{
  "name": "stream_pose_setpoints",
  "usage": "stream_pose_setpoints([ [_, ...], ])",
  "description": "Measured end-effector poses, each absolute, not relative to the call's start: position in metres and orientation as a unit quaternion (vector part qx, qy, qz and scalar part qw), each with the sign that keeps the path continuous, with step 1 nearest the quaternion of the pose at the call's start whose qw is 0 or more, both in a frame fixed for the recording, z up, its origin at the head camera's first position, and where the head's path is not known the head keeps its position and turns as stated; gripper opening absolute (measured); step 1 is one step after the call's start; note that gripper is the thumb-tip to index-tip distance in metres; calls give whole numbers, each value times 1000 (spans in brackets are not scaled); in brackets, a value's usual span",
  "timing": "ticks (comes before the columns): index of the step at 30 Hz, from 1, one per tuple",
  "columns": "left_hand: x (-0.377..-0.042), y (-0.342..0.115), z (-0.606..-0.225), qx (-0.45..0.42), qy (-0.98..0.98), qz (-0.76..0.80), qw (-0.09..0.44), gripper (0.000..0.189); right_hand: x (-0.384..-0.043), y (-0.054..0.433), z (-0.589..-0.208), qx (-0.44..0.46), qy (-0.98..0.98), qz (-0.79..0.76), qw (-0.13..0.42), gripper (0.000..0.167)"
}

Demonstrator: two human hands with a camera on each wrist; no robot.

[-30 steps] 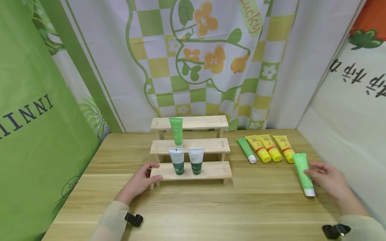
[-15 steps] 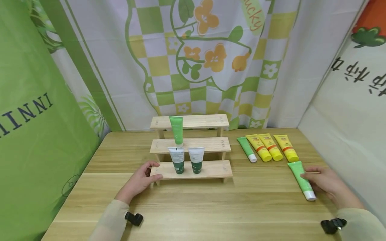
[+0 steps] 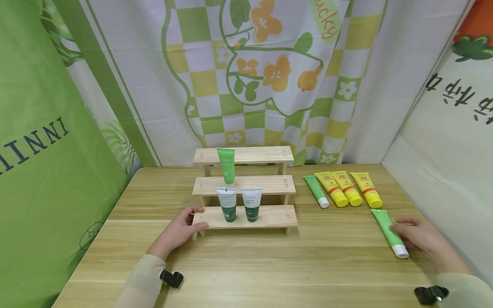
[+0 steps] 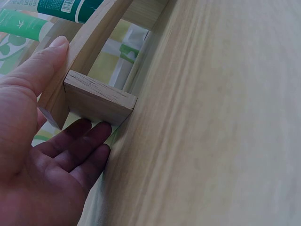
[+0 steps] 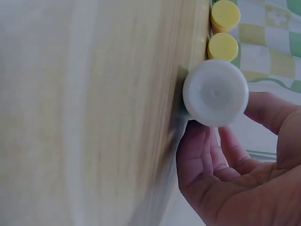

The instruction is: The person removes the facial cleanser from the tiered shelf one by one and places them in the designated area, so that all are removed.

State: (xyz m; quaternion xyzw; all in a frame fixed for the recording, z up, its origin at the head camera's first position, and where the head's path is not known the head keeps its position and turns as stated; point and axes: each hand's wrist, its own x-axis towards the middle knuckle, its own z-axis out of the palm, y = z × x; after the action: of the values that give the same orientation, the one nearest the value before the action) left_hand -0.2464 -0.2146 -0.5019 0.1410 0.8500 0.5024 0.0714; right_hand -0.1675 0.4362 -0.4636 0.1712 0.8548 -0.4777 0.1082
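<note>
My left hand [image 3: 178,231] holds the left end of the lowest step of a three-tier wooden display rack [image 3: 269,217]. In the left wrist view the thumb [image 4: 51,59] lies along the plank's edge, and the other fingers curl by the rack's leg [image 4: 101,96]. Far to the right, my right hand [image 3: 421,239] pinches a light green squeeze tube [image 3: 388,229] between thumb and fingers. Its white cap [image 5: 215,92] faces the right wrist camera and hides part of the fingers. The tube lies slanted, at or just above the table; contact cannot be made out.
Two white-and-dark-green tubes [image 3: 252,205] stand on the lowest step, and a green tube [image 3: 227,167] stands on the middle one. Right of the rack lie another green tube [image 3: 316,191] and several yellow tubes [image 3: 366,190]. Curtains [image 3: 269,98] enclose the wooden table [image 3: 246,265].
The tube in my right hand has come down toward the tabletop and now slants more, its cap nearer the front. My left hand stays at the rack.
</note>
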Motion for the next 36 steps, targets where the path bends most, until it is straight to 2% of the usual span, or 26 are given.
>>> stream_pose_setpoints([
  [6,-246,-215,-502,142,850,502,70,48,-157,437,-458,170,853,-486,92,73],
  [13,-248,-217,-506,145,849,504,63,47,-153,422,-442,121,875,-466,41,68],
  [21,-244,-213,-499,141,851,501,70,46,-156,388,-425,80,871,-484,26,64],
  [30,-244,-214,-501,136,848,507,72,47,-167,339,-409,24,858,-512,-34,40],
  [36,-247,-216,-505,141,847,507,68,47,-176,312,-402,-1,860,-509,-46,42],
])
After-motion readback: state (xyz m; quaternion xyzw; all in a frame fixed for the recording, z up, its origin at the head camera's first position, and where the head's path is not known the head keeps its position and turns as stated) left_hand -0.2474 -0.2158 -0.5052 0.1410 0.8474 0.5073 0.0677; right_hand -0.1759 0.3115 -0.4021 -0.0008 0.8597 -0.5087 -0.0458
